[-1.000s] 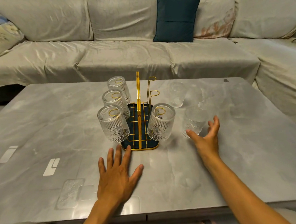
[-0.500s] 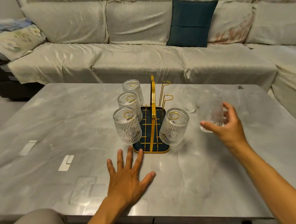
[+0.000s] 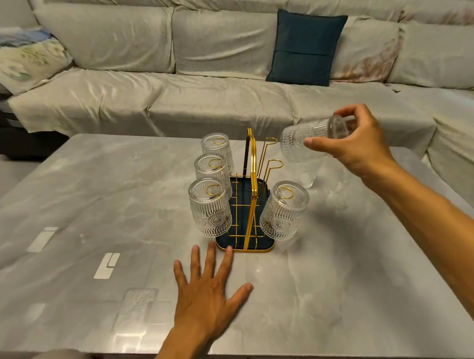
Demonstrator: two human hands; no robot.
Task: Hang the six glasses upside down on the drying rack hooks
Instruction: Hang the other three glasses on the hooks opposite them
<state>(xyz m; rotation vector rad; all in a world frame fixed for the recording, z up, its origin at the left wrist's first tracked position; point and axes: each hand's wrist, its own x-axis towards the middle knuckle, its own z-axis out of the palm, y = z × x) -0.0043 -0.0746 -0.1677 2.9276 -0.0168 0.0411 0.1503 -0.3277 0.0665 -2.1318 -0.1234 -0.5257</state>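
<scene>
A gold wire drying rack [image 3: 252, 162] with a dark blue tray stands mid-table. Three ribbed glasses hang upside down on its left hooks: near [image 3: 210, 208], middle [image 3: 212, 169], far [image 3: 216, 147]. One more hangs on the near right hook [image 3: 283, 211]. Two right hooks [image 3: 275, 165] are bare. My right hand [image 3: 357, 142] holds a ribbed glass [image 3: 300, 143] tilted on its side, up and to the right of the bare hooks. Another glass [image 3: 309, 172] stands on the table below it. My left hand [image 3: 208, 290] lies flat, fingers spread, just before the rack.
The grey marble table [image 3: 96, 241] ends at a near edge below my left wrist. A covered grey sofa [image 3: 198, 93] wraps the far and right sides, with a dark teal cushion [image 3: 306, 48] on it.
My right hand closed on a glass standing right of the rack, lifted it and tipped it sideways above the free hooks. My left hand stayed flat on the table.
</scene>
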